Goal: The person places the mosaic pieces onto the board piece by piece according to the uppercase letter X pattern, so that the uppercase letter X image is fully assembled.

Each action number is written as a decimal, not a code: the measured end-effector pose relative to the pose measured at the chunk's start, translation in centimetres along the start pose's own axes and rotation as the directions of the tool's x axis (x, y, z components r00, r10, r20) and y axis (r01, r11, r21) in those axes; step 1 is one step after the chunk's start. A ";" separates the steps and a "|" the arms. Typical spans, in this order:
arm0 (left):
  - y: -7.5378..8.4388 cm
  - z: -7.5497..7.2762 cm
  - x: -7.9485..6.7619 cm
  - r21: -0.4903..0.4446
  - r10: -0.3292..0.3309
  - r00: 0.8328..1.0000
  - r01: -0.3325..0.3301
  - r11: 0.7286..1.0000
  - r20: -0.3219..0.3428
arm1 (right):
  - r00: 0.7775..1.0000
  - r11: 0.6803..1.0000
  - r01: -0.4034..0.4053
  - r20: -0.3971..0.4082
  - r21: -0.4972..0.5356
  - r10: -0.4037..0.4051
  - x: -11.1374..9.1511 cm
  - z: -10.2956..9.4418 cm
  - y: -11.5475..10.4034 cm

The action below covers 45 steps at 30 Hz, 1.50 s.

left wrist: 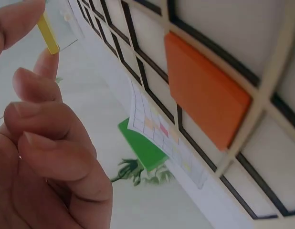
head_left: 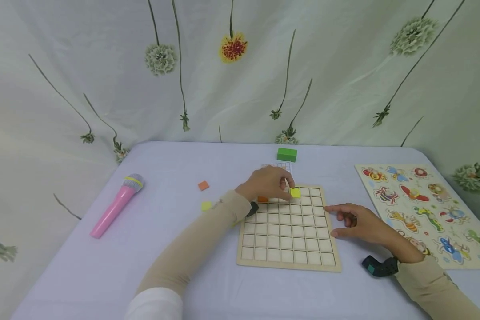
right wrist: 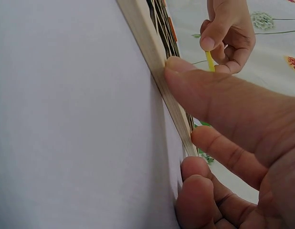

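Observation:
My left hand pinches a small yellow square tile between thumb and index finger, above the upper part of a wooden grid board. In the left wrist view the yellow tile is seen edge-on, held apart from the board. An orange square tile sits in one of the board's cells. My right hand touches the board's right edge with thumb and index finger apart. In the right wrist view its thumb rests against the wooden edge, and the other fingers are bent.
Loose orange and yellow tiles lie left of the board. Behind it are a printed grid sheet and a green block. A pink toy microphone lies at left, an insect picture board at right.

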<state>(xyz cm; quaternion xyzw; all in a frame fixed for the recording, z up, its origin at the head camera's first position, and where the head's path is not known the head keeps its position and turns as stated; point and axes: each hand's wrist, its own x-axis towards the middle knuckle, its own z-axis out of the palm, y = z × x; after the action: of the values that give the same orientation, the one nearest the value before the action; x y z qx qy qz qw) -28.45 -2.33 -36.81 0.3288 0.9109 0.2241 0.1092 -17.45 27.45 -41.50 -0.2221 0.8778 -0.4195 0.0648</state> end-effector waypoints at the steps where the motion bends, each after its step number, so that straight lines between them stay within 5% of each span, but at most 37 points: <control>1: 0.1 0.2 0.2 0.007 0.001 1.000 -0.001 1.000 -0.002 | 1.000 1.000 -0.003 0.000 0.000 0.003 0.0 0.0 0.0; 24: 2.3 2.1 2.5 0.066 -0.097 0.994 0.094 0.993 0.047 | 1.000 1.000 0.003 0.002 -0.005 -0.003 0.0 0.1 0.0; 45: 2.8 2.2 2.6 0.079 -0.126 0.989 0.120 0.990 0.081 | 1.000 1.000 0.010 -0.002 -0.008 -0.010 0.0 0.1 0.1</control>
<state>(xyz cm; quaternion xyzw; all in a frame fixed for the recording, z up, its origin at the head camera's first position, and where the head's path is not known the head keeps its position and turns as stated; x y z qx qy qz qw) -28.09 2.01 -37.51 0.2850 0.9317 0.1687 0.1494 -17.39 27.41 -41.64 -0.2264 0.8784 -0.4166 0.0609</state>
